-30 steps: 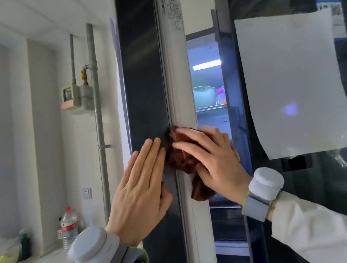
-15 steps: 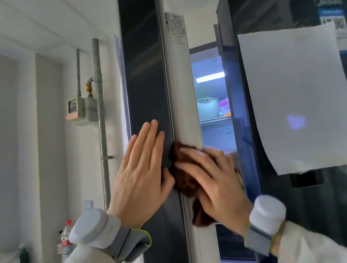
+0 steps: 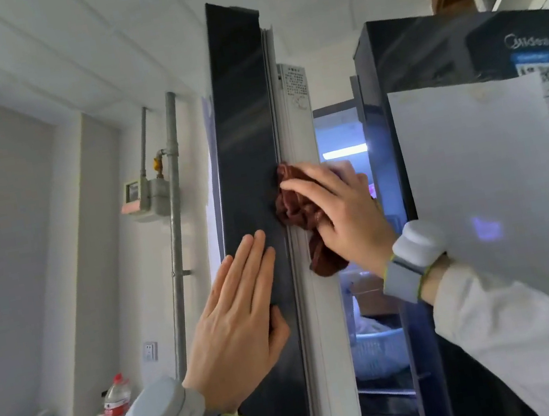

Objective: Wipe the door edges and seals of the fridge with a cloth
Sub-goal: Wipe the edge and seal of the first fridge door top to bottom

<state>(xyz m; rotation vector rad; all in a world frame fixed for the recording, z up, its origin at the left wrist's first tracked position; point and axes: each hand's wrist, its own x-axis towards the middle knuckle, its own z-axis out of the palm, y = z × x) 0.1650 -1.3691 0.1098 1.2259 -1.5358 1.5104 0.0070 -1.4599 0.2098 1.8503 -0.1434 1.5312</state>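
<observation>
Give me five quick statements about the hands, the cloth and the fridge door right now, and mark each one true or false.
1. The right hand presses a crumpled dark red cloth against the open dark fridge door's edge. True.
2. The left hand grips the cloth. False: it lies flat on the door's dark face, fingers straight.
3. The fridge's interior light is on. True.
4. The white paper sheet hangs on the open door. False: it is on the other, dark door at right.
5. A clear plastic bottle with a red cap stands on the counter at left. True.
</observation>
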